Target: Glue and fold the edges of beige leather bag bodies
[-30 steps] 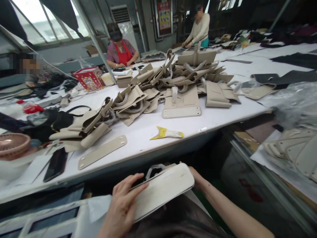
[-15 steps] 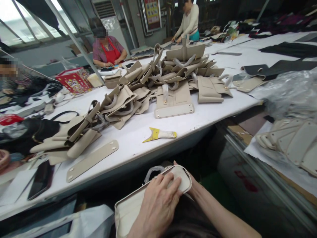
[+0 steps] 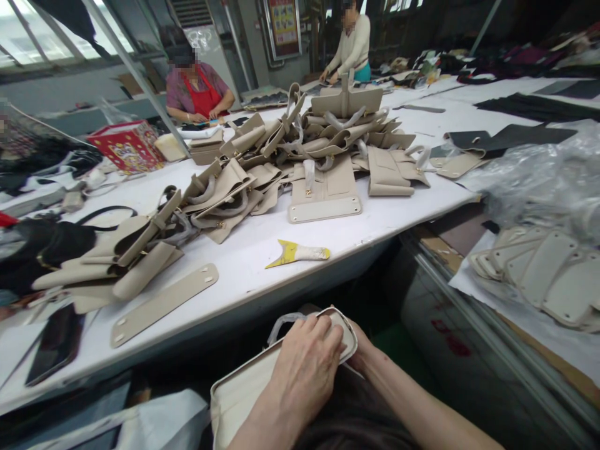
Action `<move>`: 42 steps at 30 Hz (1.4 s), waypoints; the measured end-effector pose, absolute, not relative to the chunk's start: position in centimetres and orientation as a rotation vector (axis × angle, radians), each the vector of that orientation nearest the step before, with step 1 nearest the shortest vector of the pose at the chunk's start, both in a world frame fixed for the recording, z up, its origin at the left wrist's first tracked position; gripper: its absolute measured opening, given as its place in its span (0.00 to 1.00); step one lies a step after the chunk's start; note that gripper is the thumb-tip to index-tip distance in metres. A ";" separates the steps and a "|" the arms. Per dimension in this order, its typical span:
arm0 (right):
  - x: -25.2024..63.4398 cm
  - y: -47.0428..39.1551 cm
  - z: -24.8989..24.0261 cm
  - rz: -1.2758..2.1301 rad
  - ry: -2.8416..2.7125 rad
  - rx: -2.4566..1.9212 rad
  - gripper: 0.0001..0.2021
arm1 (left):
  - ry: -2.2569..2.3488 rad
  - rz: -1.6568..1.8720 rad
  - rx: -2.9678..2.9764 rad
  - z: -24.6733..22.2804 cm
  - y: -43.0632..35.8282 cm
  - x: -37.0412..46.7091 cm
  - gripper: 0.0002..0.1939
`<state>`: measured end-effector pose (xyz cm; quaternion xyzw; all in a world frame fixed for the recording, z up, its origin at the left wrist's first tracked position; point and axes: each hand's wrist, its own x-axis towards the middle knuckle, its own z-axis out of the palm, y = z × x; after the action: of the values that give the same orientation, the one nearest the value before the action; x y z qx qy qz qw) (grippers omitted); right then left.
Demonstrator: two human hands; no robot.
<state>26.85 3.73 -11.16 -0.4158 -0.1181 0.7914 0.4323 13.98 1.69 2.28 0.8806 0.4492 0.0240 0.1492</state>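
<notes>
A cream handbag with a wrapped handle lies tilted over my lap at the bottom of the view. My left hand rests across its upper end, fingers bent and pressed on the panel and rim. From the right, my right hand holds the far side of that same end; its fingers are mostly hidden behind the bag. Beyond the hands, a yellow and white forked tool lies on the white table. A beige strap panel with snaps is left of it.
Beige bag pieces are heaped along the table. A phone lies near the left edge, a red box farther back. Cream panels and clear plastic are on the right. Two people work across the table; another is partly visible at left.
My left hand's fingers have bent more and drawn toward the rim at the bag's end. The bag has shifted slightly left in view. The camera has turned a little.
</notes>
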 end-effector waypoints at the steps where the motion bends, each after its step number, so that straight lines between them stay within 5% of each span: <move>1: 27.0 3.4 -10.8 1.951 -0.288 -1.054 0.19 | 1.275 0.069 2.558 2.3 1.9 14.1 0.09; 9: 28.0 1.5 -7.9 1.834 -0.364 -1.271 0.24 | 1.172 0.078 2.578 2.1 3.9 14.1 0.07; 15: 28.9 0.0 -4.7 1.522 -0.798 -1.609 0.30 | 1.186 0.393 2.367 1.6 6.6 13.3 0.17; 23: 29.3 -0.3 -2.7 1.372 -1.378 -1.517 0.24 | 0.923 0.165 2.035 -0.7 10.9 13.1 0.20; 42: 27.6 -0.8 -1.7 0.932 -1.598 -1.752 0.24 | 0.965 0.191 1.739 -2.0 11.5 12.4 0.15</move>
<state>27.57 -0.81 -1.69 -0.6575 -0.5998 0.3497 0.2926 12.41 11.46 -1.96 0.7320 0.4060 0.0804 0.5412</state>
